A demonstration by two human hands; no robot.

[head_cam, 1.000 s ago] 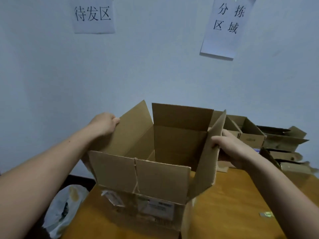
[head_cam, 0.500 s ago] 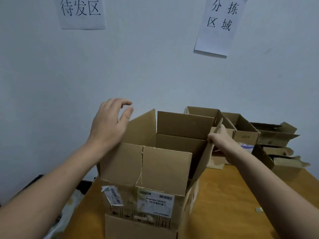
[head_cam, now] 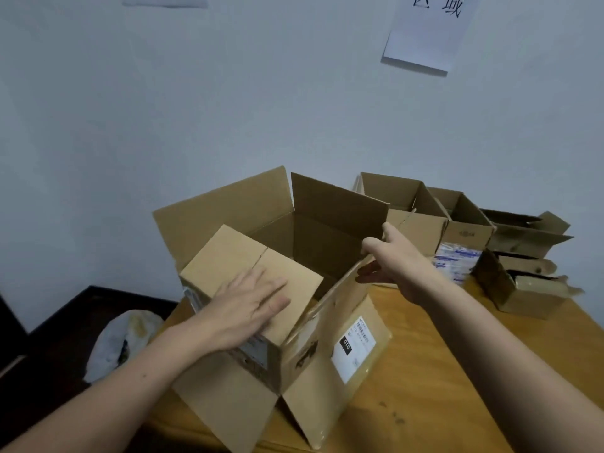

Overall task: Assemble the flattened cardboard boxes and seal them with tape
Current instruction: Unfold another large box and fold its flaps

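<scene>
A large brown cardboard box [head_cam: 313, 351] stands open on the wooden table [head_cam: 425, 371], with white labels on its sides. My left hand [head_cam: 248, 302] lies flat, fingers straight, on the near top flap [head_cam: 228, 253] and presses it down over the opening. My right hand [head_cam: 389, 259] reaches to the right flap's upper edge, thumb up and fingers spread beside it; I cannot tell whether it grips the edge. The far flap [head_cam: 336, 204] and left flap [head_cam: 209, 210] stand upright. No tape is in view.
Several smaller open boxes [head_cam: 405, 207] line the wall at the back right, and a crumpled one [head_cam: 519, 289] sits nearer. A white plastic bag [head_cam: 121, 341] lies on the dark floor at left. Paper signs [head_cam: 421, 31] hang on the wall.
My left hand came down from above the left flap onto the near flap and folded it inward. The box has turned, and my view has dropped lower.
</scene>
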